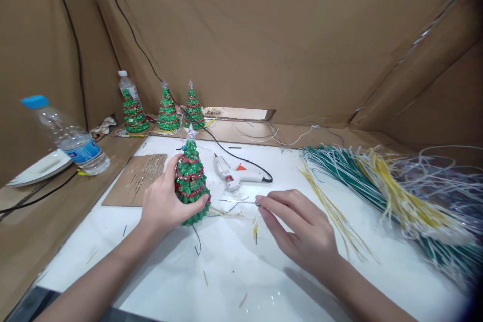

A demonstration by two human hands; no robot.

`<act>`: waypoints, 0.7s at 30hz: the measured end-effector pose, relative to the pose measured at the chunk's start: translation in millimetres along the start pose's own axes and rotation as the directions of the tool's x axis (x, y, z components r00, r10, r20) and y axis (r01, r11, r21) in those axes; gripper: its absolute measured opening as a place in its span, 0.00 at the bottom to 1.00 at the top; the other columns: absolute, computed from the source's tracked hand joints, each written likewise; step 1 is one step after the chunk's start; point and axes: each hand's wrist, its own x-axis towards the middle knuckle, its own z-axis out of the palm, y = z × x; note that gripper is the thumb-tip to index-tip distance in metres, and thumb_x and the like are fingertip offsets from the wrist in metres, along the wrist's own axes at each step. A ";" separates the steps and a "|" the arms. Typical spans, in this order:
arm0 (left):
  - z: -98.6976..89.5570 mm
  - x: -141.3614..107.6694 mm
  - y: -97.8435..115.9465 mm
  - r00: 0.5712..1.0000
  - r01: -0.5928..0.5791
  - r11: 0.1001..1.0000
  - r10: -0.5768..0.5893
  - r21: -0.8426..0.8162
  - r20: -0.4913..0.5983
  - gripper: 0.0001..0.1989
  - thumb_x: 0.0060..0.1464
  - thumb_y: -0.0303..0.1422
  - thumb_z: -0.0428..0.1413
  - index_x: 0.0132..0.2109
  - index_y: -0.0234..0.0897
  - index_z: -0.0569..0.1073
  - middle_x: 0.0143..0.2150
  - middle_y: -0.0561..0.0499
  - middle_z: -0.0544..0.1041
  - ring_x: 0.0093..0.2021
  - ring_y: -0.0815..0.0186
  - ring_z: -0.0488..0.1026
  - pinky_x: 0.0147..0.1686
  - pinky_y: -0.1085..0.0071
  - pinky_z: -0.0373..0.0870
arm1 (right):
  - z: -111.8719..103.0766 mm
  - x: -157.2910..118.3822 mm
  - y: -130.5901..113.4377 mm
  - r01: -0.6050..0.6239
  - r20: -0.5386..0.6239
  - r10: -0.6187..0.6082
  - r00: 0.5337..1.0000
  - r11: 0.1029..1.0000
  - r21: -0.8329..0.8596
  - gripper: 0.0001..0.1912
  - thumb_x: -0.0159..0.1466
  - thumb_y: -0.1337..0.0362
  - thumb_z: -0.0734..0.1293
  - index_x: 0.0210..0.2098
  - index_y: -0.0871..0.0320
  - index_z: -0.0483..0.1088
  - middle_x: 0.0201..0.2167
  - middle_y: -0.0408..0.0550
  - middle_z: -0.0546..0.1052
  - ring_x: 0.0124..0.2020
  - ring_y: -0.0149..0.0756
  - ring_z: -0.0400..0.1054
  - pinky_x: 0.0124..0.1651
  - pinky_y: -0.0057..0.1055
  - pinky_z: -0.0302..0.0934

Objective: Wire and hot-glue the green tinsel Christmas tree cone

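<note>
My left hand (pixel 166 196) is wrapped round a small green Christmas tree (pixel 191 181), which stands upright with red glittery garlands and a clear star on top. Thin wires trail from the tree's base onto the white board. Between thumb and fingers, my right hand (pixel 302 226) pinches a slim metal pin-like tool (pixel 237 202). Its thin shaft points left towards the tree, with a gap between them; the end in my fingers is mostly hidden. Just behind the tool, a white hot glue gun (pixel 241 173) lies on the board.
Bundles of green wires (pixel 339 171) and yellow wires (pixel 411 196) lie at right. Several more trees, including one tree (pixel 168 108), stand along the back. A glue-streaked cardboard piece (pixel 124 181), a tilted water bottle (pixel 81 148) and a white plate (pixel 41 168) are at left. A black cord hangs across.
</note>
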 end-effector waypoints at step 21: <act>-5.0 -2.2 -8.3 0.988 -0.150 0.988 0.151 -0.045 0.016 0.42 0.40 0.50 0.61 0.61 0.43 0.57 0.45 0.45 0.77 0.45 0.47 0.76 0.43 0.55 0.72 | -16.7 -8.5 62.5 -0.508 0.058 0.592 0.804 0.735 -0.448 0.10 0.64 0.66 0.60 0.41 0.56 0.72 0.38 0.46 0.76 0.38 0.37 0.71 0.37 0.31 0.60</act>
